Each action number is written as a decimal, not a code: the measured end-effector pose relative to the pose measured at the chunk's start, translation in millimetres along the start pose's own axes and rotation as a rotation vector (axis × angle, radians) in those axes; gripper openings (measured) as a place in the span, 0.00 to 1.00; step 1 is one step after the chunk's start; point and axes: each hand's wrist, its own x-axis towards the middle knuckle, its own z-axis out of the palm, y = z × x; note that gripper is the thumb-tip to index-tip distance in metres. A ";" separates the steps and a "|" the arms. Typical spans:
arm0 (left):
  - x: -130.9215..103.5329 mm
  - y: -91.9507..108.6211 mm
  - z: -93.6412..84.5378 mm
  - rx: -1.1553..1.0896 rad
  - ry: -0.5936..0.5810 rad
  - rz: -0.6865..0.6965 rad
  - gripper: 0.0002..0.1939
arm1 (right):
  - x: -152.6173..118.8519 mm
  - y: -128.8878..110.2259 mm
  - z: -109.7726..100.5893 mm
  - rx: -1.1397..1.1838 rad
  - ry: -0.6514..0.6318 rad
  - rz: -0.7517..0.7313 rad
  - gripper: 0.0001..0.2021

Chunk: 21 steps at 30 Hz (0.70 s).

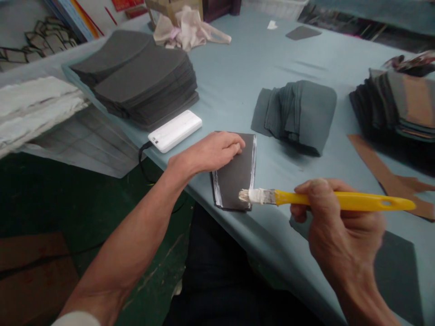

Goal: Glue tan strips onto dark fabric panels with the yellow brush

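My left hand (pixel 217 151) lies on top of a small stack of dark grey sheets (pixel 234 185) at the table's front edge. Its fingers reach across the upper part of the stack and press on it. White, glue-like streaks run along both long sides of the stack. In my right hand (pixel 335 217) is a paintbrush (pixel 299 198) with a yellow handle, gripped between thumb and fingers. White stuff coats its bristles, which point left and appear over the right side of the stack near its lower corner. Whether they touch it I cannot tell.
A white power bank (pixel 175 131) with a black cable lies left of the stack. Behind it are piled dark panels (pixel 146 77) and a crumpled pale cloth (pixel 186 29). To the right stand folded grey-green pieces (pixel 295 113), another dark pile (pixel 397 104) and brown scraps (pixel 380 167).
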 end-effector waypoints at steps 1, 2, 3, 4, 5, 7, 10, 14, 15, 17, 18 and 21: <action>0.2 0.0 -0.2 -0.004 -0.004 -0.008 0.14 | 1.0 1.0 4.2 0.006 -0.001 -0.015 0.19; 1.0 -0.4 -0.6 -0.014 -0.010 -0.021 0.15 | 2.1 2.5 9.5 0.016 -0.011 -0.036 0.18; 2.3 -1.1 -1.2 -0.029 -0.016 -0.037 0.15 | 3.4 4.4 15.9 0.030 -0.025 -0.057 0.18; 3.9 -2.0 -1.9 -0.048 -0.022 -0.056 0.16 | 4.9 6.6 22.9 0.043 -0.050 -0.077 0.17; 5.5 -3.0 -2.6 -0.067 -0.026 -0.075 0.16 | 6.5 9.1 30.2 0.055 -0.080 -0.097 0.17; 8.1 -4.7 -4.1 -0.104 -0.033 -0.109 0.17 | 9.8 13.7 44.5 0.059 -0.140 -0.142 0.16; 9.2 -6.4 -5.2 -0.150 -0.039 -0.137 0.17 | 13.9 18.1 61.3 0.007 -0.192 -0.213 0.14; 9.3 -9.6 -4.4 -0.193 -0.031 -0.148 0.17 | 13.6 16.4 67.1 -0.059 -0.234 -0.250 0.14; 9.6 -10.6 -4.1 -0.201 -0.029 -0.148 0.16 | 12.3 14.3 64.8 -0.074 -0.247 -0.235 0.15; 10.2 -12.5 -3.7 -0.213 -0.028 -0.146 0.16 | 9.1 8.2 56.4 -0.094 -0.260 -0.177 0.17; 10.4 -13.2 -3.5 -0.216 -0.029 -0.144 0.16 | 7.8 4.7 51.0 -0.088 -0.252 -0.141 0.18; 10.4 -13.7 -3.3 -0.217 -0.028 -0.136 0.16 | 7.1 -4.0 36.1 -0.014 -0.181 -0.059 0.18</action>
